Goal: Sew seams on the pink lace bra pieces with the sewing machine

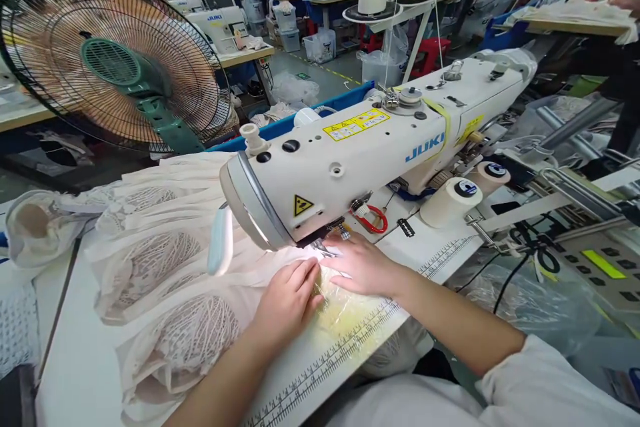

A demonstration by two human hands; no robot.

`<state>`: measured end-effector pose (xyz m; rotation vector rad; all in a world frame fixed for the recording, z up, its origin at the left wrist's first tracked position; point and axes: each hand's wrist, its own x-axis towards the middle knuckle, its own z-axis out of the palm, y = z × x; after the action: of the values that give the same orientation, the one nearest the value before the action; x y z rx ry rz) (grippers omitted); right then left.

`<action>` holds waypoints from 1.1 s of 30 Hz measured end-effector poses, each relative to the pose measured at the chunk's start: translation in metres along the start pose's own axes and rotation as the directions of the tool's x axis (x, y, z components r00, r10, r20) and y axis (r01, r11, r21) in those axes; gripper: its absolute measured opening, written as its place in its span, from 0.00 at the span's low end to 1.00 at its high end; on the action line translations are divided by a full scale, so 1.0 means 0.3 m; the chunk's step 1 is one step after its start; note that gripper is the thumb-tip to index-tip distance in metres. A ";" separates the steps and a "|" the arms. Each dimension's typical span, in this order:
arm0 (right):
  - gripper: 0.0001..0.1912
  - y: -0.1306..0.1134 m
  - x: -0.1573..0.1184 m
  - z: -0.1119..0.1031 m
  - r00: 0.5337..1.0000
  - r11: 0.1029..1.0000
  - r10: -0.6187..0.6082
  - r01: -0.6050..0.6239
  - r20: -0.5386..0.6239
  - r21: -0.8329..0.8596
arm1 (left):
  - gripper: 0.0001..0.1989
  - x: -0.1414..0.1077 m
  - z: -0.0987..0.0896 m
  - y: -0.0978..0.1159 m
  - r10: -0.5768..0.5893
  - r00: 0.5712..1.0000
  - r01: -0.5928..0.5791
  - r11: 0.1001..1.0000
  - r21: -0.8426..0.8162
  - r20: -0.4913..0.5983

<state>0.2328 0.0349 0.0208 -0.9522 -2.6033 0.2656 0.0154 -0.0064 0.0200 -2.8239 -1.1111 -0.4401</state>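
Observation:
A white JUKI sewing machine (345,153) stands over the work table, its presser foot (324,250) resting on pale fabric (295,255). My left hand (287,303) is at the left of the foot, its fingers drawn together on the fabric edge. Just right of the foot, my right hand (363,267) lies palm down with its thumb apart and its fingertips close to the needle area. Beneath both hands is a shiny, yellowish clear film (343,313) on the table. Joined pale lace bra pieces (195,333) trail out to the left. The needle tip is hidden.
A printed ruler (320,377) runs along the table's front edge. Thread cones (450,203), a black razor blade (406,227) and a red ring-shaped part (373,219) are right of the needle. A large fan (115,60) stands behind left; a control box (600,267) sits at right.

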 end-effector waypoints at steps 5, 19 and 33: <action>0.17 -0.007 0.003 0.000 1.000 1.000 0.029 -0.029 -0.009 -0.001 | 0.20 0.004 -0.003 -0.018 -0.012 1.000 0.012 1.000 0.015 -0.006; 0.13 -0.004 0.007 -0.014 0.999 1.000 0.001 0.000 -0.038 0.013 | 0.20 0.019 0.008 -0.055 -0.089 0.996 0.091 0.993 0.074 -0.028; 0.05 0.033 -0.003 0.014 0.963 0.993 -0.070 0.094 -0.261 0.078 | 0.19 -0.029 -0.202 0.113 -0.513 0.774 0.388 0.847 0.363 0.370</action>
<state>0.2375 0.0416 0.0137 -0.7885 -2.3646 0.2193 0.0179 -0.0476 0.0765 -2.4483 -1.8023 0.3688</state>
